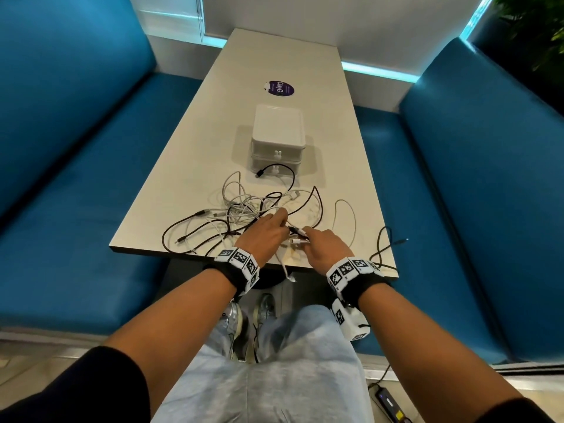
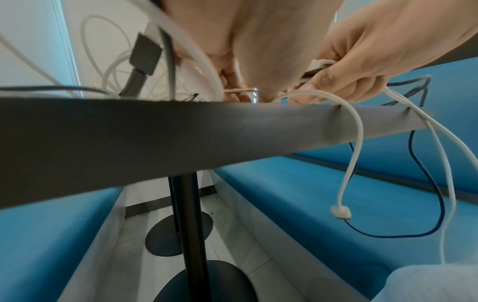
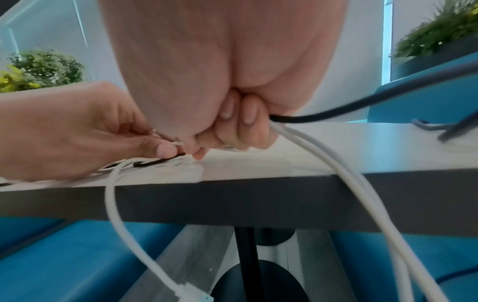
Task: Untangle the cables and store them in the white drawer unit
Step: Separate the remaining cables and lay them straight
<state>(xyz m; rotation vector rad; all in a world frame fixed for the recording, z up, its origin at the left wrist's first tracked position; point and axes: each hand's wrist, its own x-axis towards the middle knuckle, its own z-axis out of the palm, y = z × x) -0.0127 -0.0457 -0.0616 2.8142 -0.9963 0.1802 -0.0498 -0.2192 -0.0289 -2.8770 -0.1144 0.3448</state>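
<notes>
Both hands worked at the bench's (image 1: pixel 189 166) near edge: the right hand (image 1: pixel 323 250) clenched white and black cables, the left hand (image 1: pixel 265 236) pinched a connector beside it. One white cable (image 2: pixel 354 143) dangled over that edge. Beyond, the tangle (image 1: pixel 244 209) lay unsorted mid-bench. Farther still, the drawer unit (image 1: pixel 277 138) stood closed, so by my judgement nothing was stored and the untangling had barely begun.
</notes>
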